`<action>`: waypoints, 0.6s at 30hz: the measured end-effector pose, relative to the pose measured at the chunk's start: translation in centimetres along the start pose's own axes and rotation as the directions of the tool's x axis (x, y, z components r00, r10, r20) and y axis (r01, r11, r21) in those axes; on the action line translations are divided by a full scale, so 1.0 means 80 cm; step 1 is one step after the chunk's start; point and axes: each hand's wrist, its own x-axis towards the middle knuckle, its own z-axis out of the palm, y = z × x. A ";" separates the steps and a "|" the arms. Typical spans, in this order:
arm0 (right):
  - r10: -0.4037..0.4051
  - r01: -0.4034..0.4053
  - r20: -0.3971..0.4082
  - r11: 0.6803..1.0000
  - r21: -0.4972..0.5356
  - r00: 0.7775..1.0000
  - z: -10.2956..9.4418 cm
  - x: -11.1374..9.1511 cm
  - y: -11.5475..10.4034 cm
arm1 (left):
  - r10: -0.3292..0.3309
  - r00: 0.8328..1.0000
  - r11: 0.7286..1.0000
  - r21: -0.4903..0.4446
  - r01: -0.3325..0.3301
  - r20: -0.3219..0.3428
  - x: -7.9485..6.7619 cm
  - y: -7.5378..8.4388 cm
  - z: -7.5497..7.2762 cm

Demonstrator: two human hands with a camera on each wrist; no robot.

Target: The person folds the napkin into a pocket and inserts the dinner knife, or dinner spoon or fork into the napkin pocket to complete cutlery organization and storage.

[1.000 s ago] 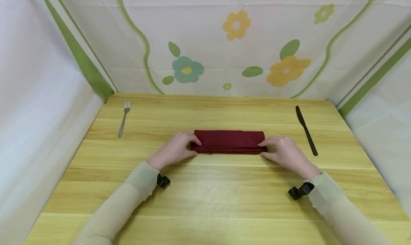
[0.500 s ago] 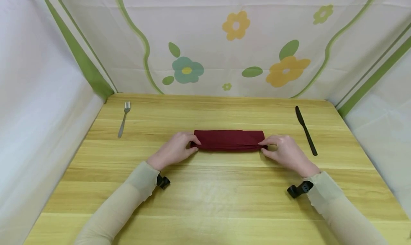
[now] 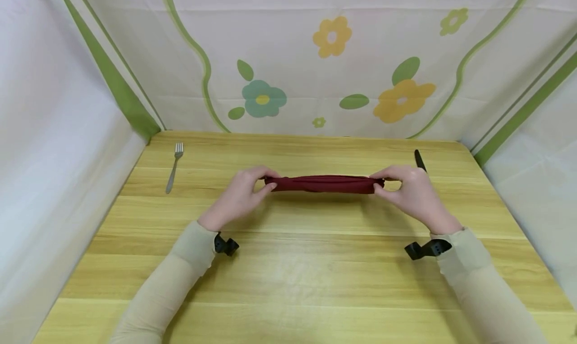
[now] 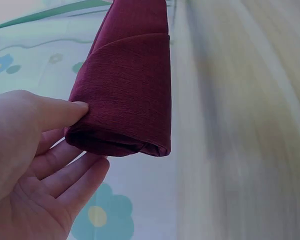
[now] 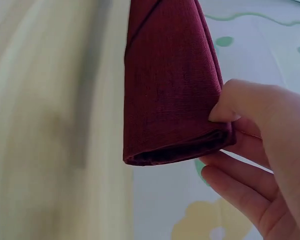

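Note:
A dark red cloth napkin (image 3: pixel 326 184), folded into a long flat strip, is stretched between both hands above the wooden table. My left hand (image 3: pixel 243 191) pinches its left end between thumb and fingers. At the opposite end my right hand (image 3: pixel 407 189) pinches it the same way. In the left wrist view the layered end of the napkin (image 4: pixel 125 100) hangs past the thumb, with a slanting fold edge across it. The right wrist view shows the other end of the napkin (image 5: pixel 172 95) as a flattened, hollow roll.
A fork (image 3: pixel 175 167) lies on the left of the table (image 3: pixel 288 279). At the right is a black knife (image 3: pixel 420 159), partly hidden behind the right hand. White cloth with printed flowers (image 3: pixel 263 98) hangs along the back edge, and more white cloth flanks both sides.
Both hands have lifted the napkin off the table and tilted it, so its edge side now faces the head camera. The right hand has come to cover most of the knife.

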 end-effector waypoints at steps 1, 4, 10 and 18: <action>0.012 -0.012 -0.004 1.000 0.014 1.000 -0.002 0.003 -0.001 | -0.008 1.000 1.000 -0.001 0.008 -0.008 0.001 0.001 -0.002; 0.074 -0.074 0.000 0.994 0.083 0.997 -0.005 0.009 -0.002 | -0.030 0.999 0.999 -0.012 0.030 -0.022 0.002 0.002 -0.006; 0.271 -0.295 0.119 0.914 0.280 0.955 -0.006 0.014 -0.005 | -0.052 0.998 0.998 -0.044 0.051 -0.039 0.002 0.000 -0.008; 0.355 -0.471 0.324 0.773 0.425 0.877 0.014 0.008 0.012 | -0.085 0.996 0.994 -0.065 0.084 -0.003 -0.001 -0.015 0.001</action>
